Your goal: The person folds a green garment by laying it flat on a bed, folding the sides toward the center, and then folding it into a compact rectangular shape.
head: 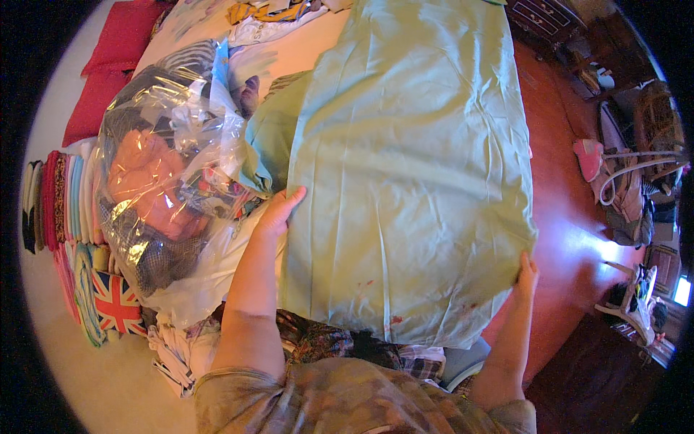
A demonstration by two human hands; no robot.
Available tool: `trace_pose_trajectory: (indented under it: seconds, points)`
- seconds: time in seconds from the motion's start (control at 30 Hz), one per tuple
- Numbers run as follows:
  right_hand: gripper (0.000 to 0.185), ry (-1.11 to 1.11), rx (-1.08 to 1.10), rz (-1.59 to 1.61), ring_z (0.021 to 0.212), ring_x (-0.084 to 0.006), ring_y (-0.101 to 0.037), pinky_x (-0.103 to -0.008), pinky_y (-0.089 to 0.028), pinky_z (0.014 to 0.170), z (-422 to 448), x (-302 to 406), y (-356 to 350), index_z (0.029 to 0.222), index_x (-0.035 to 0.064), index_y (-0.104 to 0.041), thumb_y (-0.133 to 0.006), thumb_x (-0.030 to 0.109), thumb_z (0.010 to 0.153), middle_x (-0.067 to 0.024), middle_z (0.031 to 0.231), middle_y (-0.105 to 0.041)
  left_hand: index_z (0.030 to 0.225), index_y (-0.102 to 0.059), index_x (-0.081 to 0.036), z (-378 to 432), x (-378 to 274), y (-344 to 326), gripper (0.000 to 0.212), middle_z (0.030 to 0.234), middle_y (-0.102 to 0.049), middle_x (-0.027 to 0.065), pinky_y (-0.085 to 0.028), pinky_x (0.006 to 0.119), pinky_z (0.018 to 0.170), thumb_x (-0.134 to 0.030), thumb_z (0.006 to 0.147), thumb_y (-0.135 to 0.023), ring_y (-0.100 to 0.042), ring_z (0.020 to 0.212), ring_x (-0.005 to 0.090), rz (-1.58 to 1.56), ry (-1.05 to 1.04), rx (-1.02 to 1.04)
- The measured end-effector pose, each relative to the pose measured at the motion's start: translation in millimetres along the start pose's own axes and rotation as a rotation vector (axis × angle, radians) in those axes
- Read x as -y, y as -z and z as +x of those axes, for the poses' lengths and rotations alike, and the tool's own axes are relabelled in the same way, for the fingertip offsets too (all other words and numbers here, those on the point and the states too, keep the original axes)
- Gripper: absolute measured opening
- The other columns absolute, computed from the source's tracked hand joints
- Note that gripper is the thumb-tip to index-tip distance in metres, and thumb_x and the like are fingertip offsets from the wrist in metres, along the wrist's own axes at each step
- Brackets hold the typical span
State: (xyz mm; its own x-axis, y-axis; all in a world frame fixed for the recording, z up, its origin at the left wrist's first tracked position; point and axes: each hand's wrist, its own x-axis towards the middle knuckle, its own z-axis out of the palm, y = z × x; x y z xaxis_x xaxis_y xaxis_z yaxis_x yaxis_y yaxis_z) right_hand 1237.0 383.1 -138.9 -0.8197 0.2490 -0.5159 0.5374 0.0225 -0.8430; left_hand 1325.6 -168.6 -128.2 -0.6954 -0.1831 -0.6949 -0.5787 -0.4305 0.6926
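A long pale green cloth (406, 179) stretches from in front of my body up over the bed. Creases run along it, and small reddish stains mark its lower part. My left hand (282, 210) grips its left edge, thumb on top and fingers hidden beneath. At the lower right edge, my right hand (527, 275) pinches the fabric, its fingers partly out of sight. Beside my left forearm sits a clear plastic bag (162, 190) stuffed with clothes, among them an orange garment (149, 182). A fold of darker green fabric (276, 135) shows between bag and cloth.
Folded textiles (70, 195) are stacked at left, above a Union Jack cushion (116, 304). Red cushions (114, 54) lie at upper left. More clothes (271, 19) rest on the patterned bed sheet (293, 46). Reddish floor (564, 217) runs along the right, past a dark chest of drawers (542, 16).
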Motion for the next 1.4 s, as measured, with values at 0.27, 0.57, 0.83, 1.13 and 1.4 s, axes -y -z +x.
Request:
trace_pose_trajectory:
  seconds: [0.27,0.57,0.83,1.13,1.4]
  points:
    - [0.022,0.084,-0.136,-0.187,0.057,-0.0102,-0.046,-0.0235,-0.039,0.051,-3,16,25,0.075,-0.0004,-0.054,-0.052,0.022,0.076,-0.0027,0.066,-0.052,0.096,-0.048,0.000,-15,-12,-7,0.039,0.088,-0.055,0.0084,-0.041,0.027,0.071,-0.017,0.065,-0.064,-0.052,0.078,0.0141,0.077,-0.135,-0.092]
    - [0.024,0.032,-0.158,-0.419,0.054,-0.0085,-0.040,-0.0229,-0.033,0.047,11,-5,21,0.061,0.0053,-0.048,-0.052,0.024,0.076,0.0011,0.059,-0.046,0.100,-0.046,0.000,-33,-12,14,0.042,0.092,-0.053,0.0060,-0.038,0.027,0.075,-0.016,0.065,-0.062,-0.050,0.084,0.0134,0.085,-0.051,0.135]
    - [0.025,0.111,-0.146,-0.472,0.056,-0.0097,-0.042,-0.0246,-0.034,0.050,6,2,12,0.070,0.0016,-0.052,-0.051,0.026,0.075,-0.0014,0.061,-0.048,0.108,-0.039,-0.001,-56,-36,-23,0.047,0.096,-0.051,0.0079,-0.039,0.029,0.076,-0.010,0.065,-0.058,-0.050,0.085,0.0158,-0.002,-0.147,0.190]
    - [0.020,0.067,-0.148,-0.470,0.061,-0.0108,-0.045,-0.0242,-0.038,0.055,11,2,18,0.073,0.0016,-0.052,-0.050,0.022,0.076,-0.0020,0.067,-0.051,0.095,-0.047,-0.002,10,-92,-43,0.034,0.086,-0.054,0.0092,-0.041,0.026,0.069,-0.009,0.063,-0.058,-0.051,0.076,0.0139,-0.091,-0.192,0.133]
    - [0.020,0.046,-0.138,-0.484,0.052,-0.0077,-0.039,-0.0233,-0.032,0.046,0,15,12,0.067,0.0042,-0.051,-0.052,0.022,0.075,0.0011,0.060,-0.047,0.090,-0.049,-0.002,31,-100,-25,0.030,0.079,-0.052,0.0067,-0.041,0.027,0.066,-0.008,0.062,-0.058,-0.050,0.072,0.0143,0.403,-0.501,-0.051]
